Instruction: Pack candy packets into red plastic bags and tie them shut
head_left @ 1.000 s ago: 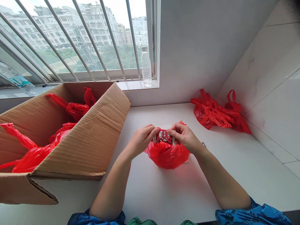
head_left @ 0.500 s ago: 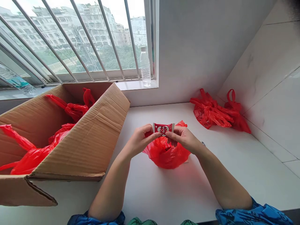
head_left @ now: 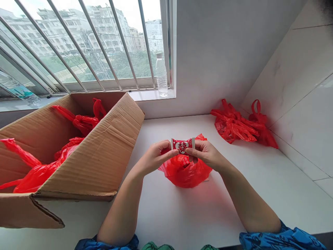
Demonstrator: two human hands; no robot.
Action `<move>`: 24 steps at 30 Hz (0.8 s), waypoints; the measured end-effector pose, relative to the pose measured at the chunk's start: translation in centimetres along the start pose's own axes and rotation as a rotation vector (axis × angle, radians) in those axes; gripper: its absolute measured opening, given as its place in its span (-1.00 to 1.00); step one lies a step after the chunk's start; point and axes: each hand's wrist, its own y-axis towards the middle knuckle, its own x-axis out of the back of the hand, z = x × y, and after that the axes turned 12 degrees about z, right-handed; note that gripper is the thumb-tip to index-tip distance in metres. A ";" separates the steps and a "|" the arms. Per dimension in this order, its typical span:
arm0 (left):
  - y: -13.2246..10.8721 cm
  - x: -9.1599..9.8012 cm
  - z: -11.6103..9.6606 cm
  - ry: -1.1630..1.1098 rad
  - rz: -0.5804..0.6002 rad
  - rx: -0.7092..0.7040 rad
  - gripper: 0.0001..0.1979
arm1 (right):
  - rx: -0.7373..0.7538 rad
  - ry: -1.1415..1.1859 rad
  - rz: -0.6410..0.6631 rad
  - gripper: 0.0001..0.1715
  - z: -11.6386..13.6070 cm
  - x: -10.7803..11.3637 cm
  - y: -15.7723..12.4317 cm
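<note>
A small red packet point(head_left: 182, 145) with a white symbol is pinched between both hands just above a red plastic bag point(head_left: 186, 170) that sits on the white counter point(head_left: 197, 215). My left hand point(head_left: 155, 158) grips the packet's left end with thumb and fingers closed. Its right end is held by my right hand point(head_left: 205, 154), fingers curled. The packet is tilted with its printed face toward the camera. The bag's mouth lies under my hands.
An open cardboard box point(head_left: 78, 152) with several tied red bags inside stands at the left. A pile of red bags point(head_left: 240, 125) lies at the back right by the tiled wall. A water bottle point(head_left: 161, 74) stands on the window sill.
The packet rose out of the bag's mouth and tipped back, its face turning from flat toward me to nearly edge-on. Both hands stayed in place, still pinching it.
</note>
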 end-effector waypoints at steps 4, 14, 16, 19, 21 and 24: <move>0.0 0.1 0.2 0.028 -0.021 0.026 -0.61 | -0.039 -0.043 0.051 -0.54 0.3 -0.1 -0.2; 0.1 -0.2 0.3 0.100 -0.043 -0.022 -0.62 | 0.011 -0.056 -0.077 -0.57 -0.2 -0.6 0.2; 0.1 -0.1 0.3 0.092 -0.043 -0.007 -0.61 | 0.018 -0.031 -0.068 -0.60 -0.1 -0.6 0.1; 0.0 0.1 0.2 0.084 -0.048 0.004 -0.61 | 0.032 -0.010 -0.078 -0.62 0.0 -0.5 0.1; -0.1 0.3 0.1 0.087 -0.054 -0.008 -0.65 | 0.040 0.012 -0.090 -0.63 0.0 -0.4 0.1; -0.2 0.4 0.1 0.089 -0.052 -0.025 -0.68 | 0.043 0.044 -0.104 -0.63 -0.2 -0.4 0.2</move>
